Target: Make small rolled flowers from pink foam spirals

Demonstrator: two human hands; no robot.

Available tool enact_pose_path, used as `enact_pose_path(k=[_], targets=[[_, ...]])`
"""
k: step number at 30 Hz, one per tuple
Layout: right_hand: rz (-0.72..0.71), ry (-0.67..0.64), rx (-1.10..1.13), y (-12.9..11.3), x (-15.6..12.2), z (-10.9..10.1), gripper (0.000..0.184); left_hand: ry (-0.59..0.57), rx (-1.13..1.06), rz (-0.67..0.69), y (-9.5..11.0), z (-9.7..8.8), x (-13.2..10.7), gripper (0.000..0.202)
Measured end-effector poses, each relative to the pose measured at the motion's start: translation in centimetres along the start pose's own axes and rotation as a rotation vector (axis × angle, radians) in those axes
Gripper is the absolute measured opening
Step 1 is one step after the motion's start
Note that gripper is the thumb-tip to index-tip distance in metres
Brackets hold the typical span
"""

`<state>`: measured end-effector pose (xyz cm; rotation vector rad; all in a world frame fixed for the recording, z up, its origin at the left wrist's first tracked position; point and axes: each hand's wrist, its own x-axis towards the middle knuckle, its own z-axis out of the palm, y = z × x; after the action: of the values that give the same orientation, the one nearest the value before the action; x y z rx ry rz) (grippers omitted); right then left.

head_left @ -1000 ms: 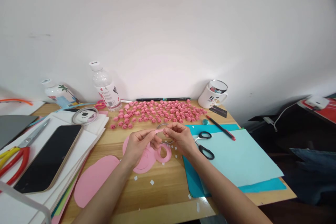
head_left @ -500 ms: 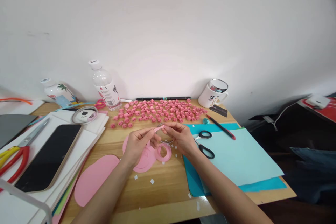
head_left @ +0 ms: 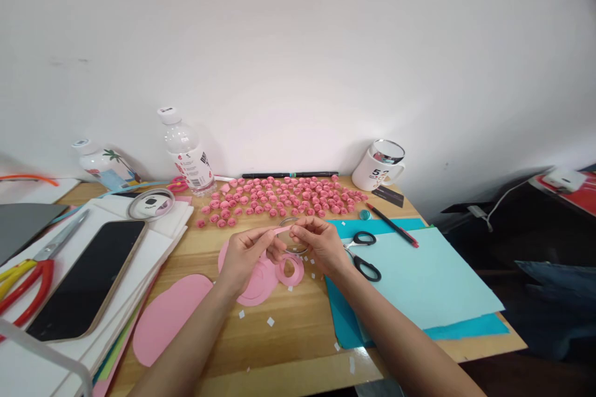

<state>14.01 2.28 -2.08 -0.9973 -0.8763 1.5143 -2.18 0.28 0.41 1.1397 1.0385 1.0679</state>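
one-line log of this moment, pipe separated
left hand: pinching pink paper strip | right hand: pinching same strip | black-handled scissors: beside right wrist | rolled paper roses: beyond hands

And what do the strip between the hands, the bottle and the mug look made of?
Strip: probably paper, matte pink, as it looks thin and flat-coloured. Bottle: likely clear glossy plastic; it's see-through with bright highlights. Mug: perhaps ceramic, smooth white with a soft sheen, though coated metal is possible.

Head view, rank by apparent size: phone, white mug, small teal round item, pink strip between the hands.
1. Phone
2. White mug
Smallest, unranked: small teal round item and pink strip; they look alike and the strip is partly covered.
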Motion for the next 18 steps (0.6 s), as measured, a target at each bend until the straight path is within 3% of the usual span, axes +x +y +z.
enact_pose_path(k=[18], targets=[[-0.003, 0.020, 0.062, 0.09, 0.18, -0.13, 0.022, 0.021, -0.018, 0.000, -0.06, -0.04, -0.03, 0.025]])
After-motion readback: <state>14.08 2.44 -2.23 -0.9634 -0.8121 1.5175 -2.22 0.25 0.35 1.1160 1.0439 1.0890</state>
